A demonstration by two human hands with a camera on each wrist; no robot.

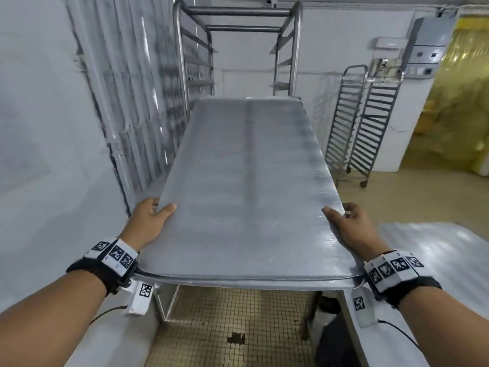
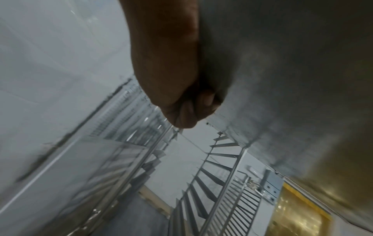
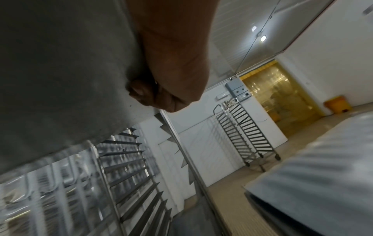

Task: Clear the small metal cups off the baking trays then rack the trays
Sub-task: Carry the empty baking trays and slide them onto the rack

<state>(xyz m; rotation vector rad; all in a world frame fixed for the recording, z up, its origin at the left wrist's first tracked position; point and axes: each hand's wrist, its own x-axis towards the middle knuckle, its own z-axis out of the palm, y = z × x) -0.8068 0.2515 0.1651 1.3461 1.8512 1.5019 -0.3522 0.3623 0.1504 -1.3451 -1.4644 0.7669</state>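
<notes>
A: What are the hands doing?

B: The left hand (image 1: 148, 218) is gripping the left edge of the baking tray (image 1: 246, 186) near its close corner, thumb lying on top, fingers (image 2: 188, 110) curling underneath. The right hand (image 1: 348, 227) is doing the same on the right edge, thumb on top, fingers (image 3: 141, 93) wrapping under the metal.

A: So neither hand is loose?

B: No, both are clamping the tray between thumb and curled fingers.

A: Where is the tray sitting?

B: It is hanging level in the air over the tiled floor (image 1: 232, 321), its far end just reaching the tall metal rack (image 1: 238, 49) ahead. At the near edge it is looking like two layers; I cannot tell whether that is one tray or two stacked.

A: Anything lying on it?

B: Its top surface is showing bare, streaked metal.

A: What else is standing around?

B: Two slimmer racks (image 1: 362, 123) are standing well apart by the far wall, beside a yellow strip curtain (image 1: 455, 102). A steel table (image 1: 434, 250) is sitting at the right.

A: Any writing?

B: Only black-and-white square code markers on the wrist bands (image 1: 113, 254); a grey wall box (image 1: 428, 46) is too blurred to read.
</notes>
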